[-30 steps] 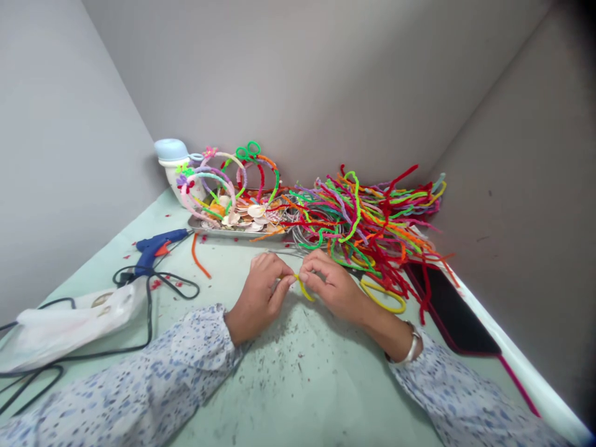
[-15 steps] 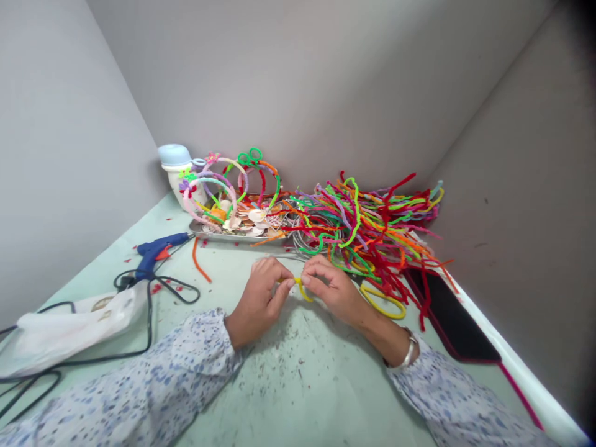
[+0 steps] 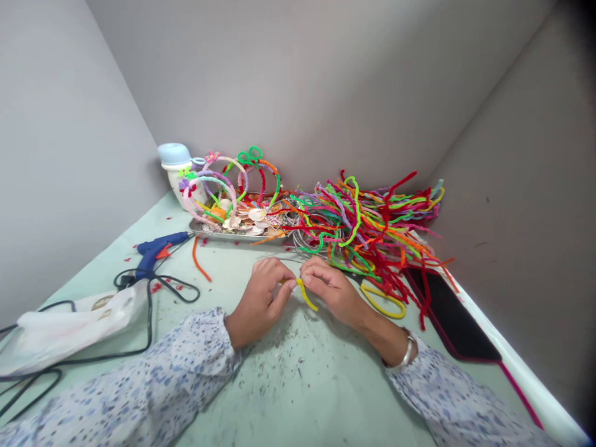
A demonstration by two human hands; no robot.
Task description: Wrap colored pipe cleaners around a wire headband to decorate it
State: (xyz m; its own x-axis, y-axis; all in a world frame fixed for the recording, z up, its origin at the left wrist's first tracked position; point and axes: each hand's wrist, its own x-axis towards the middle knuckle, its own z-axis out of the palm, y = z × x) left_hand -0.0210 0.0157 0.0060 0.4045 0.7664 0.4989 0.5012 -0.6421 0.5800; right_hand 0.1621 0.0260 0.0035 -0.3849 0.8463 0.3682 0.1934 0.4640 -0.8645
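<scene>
Pinches a yellow fuzzy stem [image 3: 309,301] with left hand [image 3: 262,300] and right hand [image 3: 334,293], one end free on the near side. Has a tray [image 3: 242,238] of shells [image 3: 257,215] beyond the grip, heaped coloured stems [image 3: 375,218] beyond and right, a blue glue gun [image 3: 149,251] well left.

The head camera looks from the near side of the metal tray [image 3: 233,236] and from above it; it faces forward and down, at quite a close distance, with the left hand [image 3: 261,299] and the right hand [image 3: 336,295] nearer to it than the tray, and the grey wall [image 3: 288,81] behind this tray
</scene>
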